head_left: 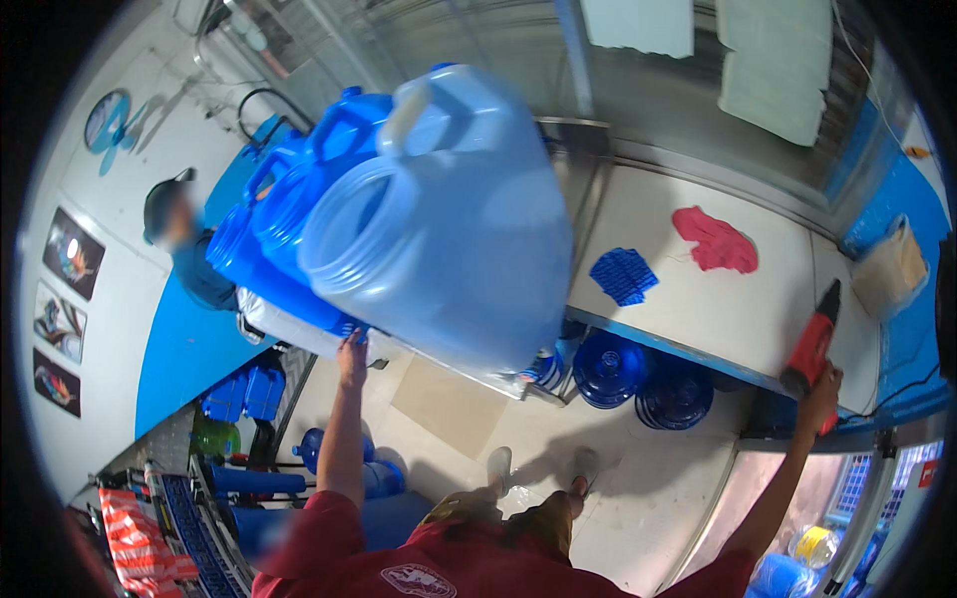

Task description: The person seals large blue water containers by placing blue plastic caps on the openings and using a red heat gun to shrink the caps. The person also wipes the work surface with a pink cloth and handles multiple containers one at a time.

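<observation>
My right hand (821, 400) grips the handle of a red and black heat gun (813, 336), held over the right end of the white counter with its nozzle towards the window. My left hand (353, 360) has its fingertips at the lower corner of a blue plastic jug (288, 276), by the edge of a metal-topped table (456, 370). Whether those fingers grip anything is unclear. In front of me a large pale blue open-mouthed jug (463, 247) stands with another blue jug (351, 131) behind it. Blue printed plastic film (624, 276) and a red cloth (715, 239) lie on the counter (635, 202).
Another person (198, 258) in a cap stands beyond the jugs. Round blue water bottles (609, 366) sit beneath the counter. A wrapped package (890, 269) is at its right end, near a black cord (893, 392). More bottles (383, 478) lie on the floor at left.
</observation>
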Available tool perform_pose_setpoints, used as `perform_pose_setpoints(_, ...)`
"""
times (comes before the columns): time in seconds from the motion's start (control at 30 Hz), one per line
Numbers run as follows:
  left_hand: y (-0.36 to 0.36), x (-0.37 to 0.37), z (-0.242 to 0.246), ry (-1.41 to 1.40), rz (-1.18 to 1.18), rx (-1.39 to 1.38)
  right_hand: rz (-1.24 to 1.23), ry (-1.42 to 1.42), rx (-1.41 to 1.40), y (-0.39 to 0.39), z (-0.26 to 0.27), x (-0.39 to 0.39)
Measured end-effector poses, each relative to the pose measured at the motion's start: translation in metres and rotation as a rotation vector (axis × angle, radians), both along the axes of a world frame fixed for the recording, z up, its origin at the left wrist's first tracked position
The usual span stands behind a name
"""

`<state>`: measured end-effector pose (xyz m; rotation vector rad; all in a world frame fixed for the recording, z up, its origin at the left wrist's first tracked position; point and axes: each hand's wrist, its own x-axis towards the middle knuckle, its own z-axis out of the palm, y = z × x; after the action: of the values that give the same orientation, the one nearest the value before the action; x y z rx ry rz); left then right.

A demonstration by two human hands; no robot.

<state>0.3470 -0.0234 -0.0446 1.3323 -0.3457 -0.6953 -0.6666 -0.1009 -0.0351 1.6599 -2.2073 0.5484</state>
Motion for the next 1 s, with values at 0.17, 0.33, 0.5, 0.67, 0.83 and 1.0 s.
perform_pose_setpoints(0.17,0.003,-0.019,0.016,-0.09,-0.035,0.06,0.218,-0.481,-0.187,0.137,0.014,0.103)
perform_pose_setpoints(0.33,0.032,-0.012,0.037,-0.13,-0.223,0.208,0.299,-1.276,0.111,0.295,0.025,0.284)
perform_pose_setpoints(0.5,0.057,0.031,0.066,-0.303,-0.428,0.447,0.373,-1.927,0.178,0.371,0.026,0.444)
perform_pose_setpoints(0.67,0.042,0.042,0.087,-0.373,-0.534,0.517,0.553,-2.159,0.496,0.33,-0.007,0.586)
perform_pose_setpoints(0.83,0.027,0.02,0.085,-0.296,-0.453,0.405,0.624,-2.197,0.667,0.274,-0.025,0.71)
perform_pose_setpoints(1.0,0.016,0.023,0.076,-0.255,-0.471,0.458,0.628,-2.293,0.498,0.242,-0.035,0.785)
